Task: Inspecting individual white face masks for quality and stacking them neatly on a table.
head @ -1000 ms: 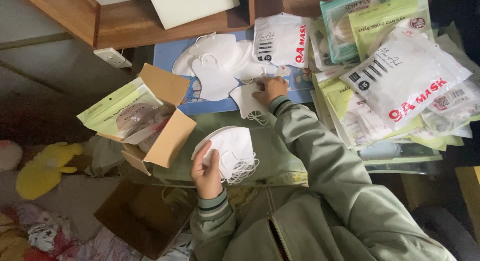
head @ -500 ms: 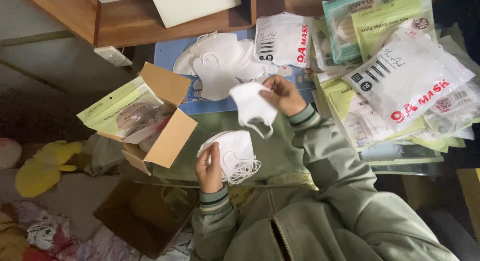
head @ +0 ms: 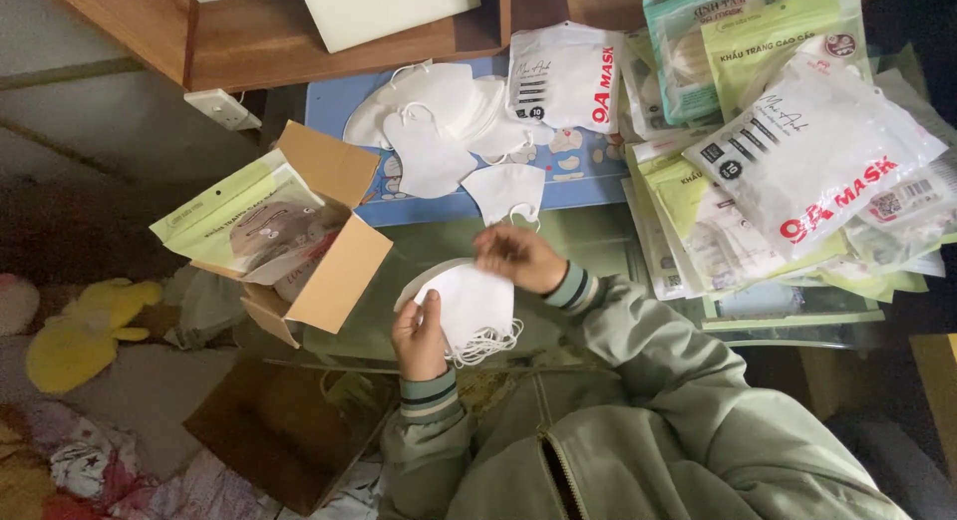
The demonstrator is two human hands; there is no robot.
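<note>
Right hand [head: 523,258] back from loose mask pile [head: 439,116] on worktop, fingers now pinched on single white mask, laying it onto stack of masks [head: 467,306]. Left hand [head: 419,333] curled around stack's near edge, just below right hand. Stack grows by one.

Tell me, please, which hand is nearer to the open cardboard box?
Left. The left hand grips the mask stack beside the open cardboard box; the right hand is farther, beyond the stack.

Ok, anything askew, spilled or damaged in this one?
Nothing damaged. The left hand holds a neat stack of white masks, the right hand above it. Loose masks lie scattered on the blue mat.
</note>
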